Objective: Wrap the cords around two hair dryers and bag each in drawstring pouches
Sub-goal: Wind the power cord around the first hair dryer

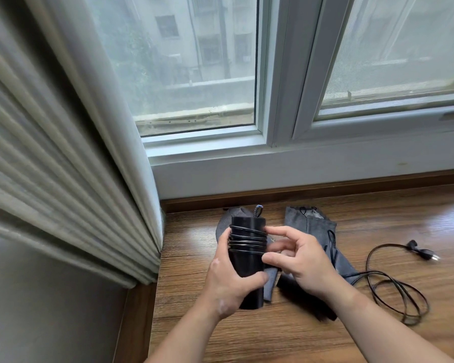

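My left hand [227, 281] grips a black hair dryer [247, 260] upright above the wooden sill, its cord coiled several times around the upper body. My right hand [299, 260] hovers just right of the coils, fingers curled and apart, touching or nearly touching the dryer's side. A grey drawstring pouch [233, 216] lies flat behind the dryer. A second grey pouch [312, 224] lies to the right, partly under my right hand. A dark shape below my right wrist [323, 310] may be the second dryer. Its loose black cord [399, 289] loops rightward, ending in a plug [422, 251].
The wooden sill [273, 331] runs along a white-framed window [281, 74]. A pleated beige curtain [63, 153] hangs at the left down to the sill's left end. The sill's front edge drops off at the lower left.
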Motion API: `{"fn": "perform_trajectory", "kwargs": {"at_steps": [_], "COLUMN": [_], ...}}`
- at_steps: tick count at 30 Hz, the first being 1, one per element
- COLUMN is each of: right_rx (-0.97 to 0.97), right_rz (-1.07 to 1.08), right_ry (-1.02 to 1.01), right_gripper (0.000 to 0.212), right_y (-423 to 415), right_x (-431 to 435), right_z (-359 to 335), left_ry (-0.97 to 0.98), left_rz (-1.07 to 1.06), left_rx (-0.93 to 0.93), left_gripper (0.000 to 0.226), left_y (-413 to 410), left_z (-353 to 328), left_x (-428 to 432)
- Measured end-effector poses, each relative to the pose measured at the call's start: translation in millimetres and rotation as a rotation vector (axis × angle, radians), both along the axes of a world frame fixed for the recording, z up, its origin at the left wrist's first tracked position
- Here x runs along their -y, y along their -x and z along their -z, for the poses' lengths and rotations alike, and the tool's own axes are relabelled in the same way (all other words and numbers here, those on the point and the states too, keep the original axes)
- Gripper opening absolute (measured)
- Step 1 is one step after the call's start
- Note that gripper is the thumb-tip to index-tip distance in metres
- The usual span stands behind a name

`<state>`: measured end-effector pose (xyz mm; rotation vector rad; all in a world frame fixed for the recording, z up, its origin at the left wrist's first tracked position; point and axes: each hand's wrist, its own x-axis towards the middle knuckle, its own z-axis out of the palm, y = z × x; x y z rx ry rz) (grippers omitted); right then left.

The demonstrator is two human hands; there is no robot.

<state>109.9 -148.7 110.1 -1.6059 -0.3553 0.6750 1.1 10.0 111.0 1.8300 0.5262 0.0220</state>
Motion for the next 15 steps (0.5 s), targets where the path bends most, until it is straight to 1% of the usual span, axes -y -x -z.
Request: {"fn": "perform_trajectory", "kwargs": {"at_steps": [4,7,8,11,13,15], "right_rx": [0.073,0.155,0.148,0.044,0.029,0.052], "right_rz": [-0.040,-0.040,-0.024,0.015,-0.037,-0.101], "right_ry": [0.009,0.078,0.079,0.050,0.051,0.037], "right_gripper": [0.049,0.050,0.055,0.073,0.080,0.082], "right_y": [-4,-5,-5,-5,-2,1], "right_x": [5,4,5,4,1,-1], "right_z": [6,14,17,20,20,18], "left_ry": [0.126,0.303,0.345,0.421,0.509,0.597], "left_rz": [0.027,0.008,0.019,0.047,0.063,0.113], "left_rx": [0.029,0.052,0.061,0.063,0.065,0.043], "left_gripper": [0.087,0.079,0.078,0.079,0.080,0.079], "left_y": [3,5,6,6,5,4], "left_z": [1,4,4,2,1,0], "left_x": [-4,-6,-6,-6,-8,-10]}}
